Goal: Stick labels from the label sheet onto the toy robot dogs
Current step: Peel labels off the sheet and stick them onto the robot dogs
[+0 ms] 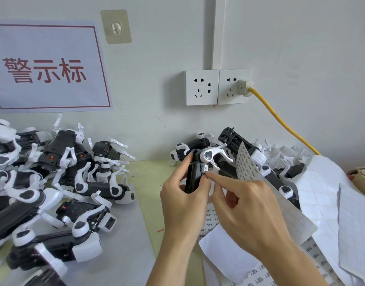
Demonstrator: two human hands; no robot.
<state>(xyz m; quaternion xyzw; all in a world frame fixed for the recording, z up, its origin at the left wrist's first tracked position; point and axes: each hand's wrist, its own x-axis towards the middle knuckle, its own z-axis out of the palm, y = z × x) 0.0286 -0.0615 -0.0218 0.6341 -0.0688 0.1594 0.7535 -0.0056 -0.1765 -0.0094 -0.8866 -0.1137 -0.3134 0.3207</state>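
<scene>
My left hand (182, 200) grips a black and white toy robot dog (200, 168) in mid-air, belly side towards me. My right hand (245, 211) presses its index fingertip on a small white label (206, 169) on the dog's black body. A label sheet (247, 164) with rows of small printed labels stands curled just right of the held dog, behind my right hand. More label sheets (210, 223) lie on the table under my hands.
A large heap of toy robot dogs (53, 182) covers the left of the table. Another pile of dogs (274, 162) lies at the back right, next to used white backing sheets (342, 213). A yellow cable (280, 120) runs from the wall socket (233, 87).
</scene>
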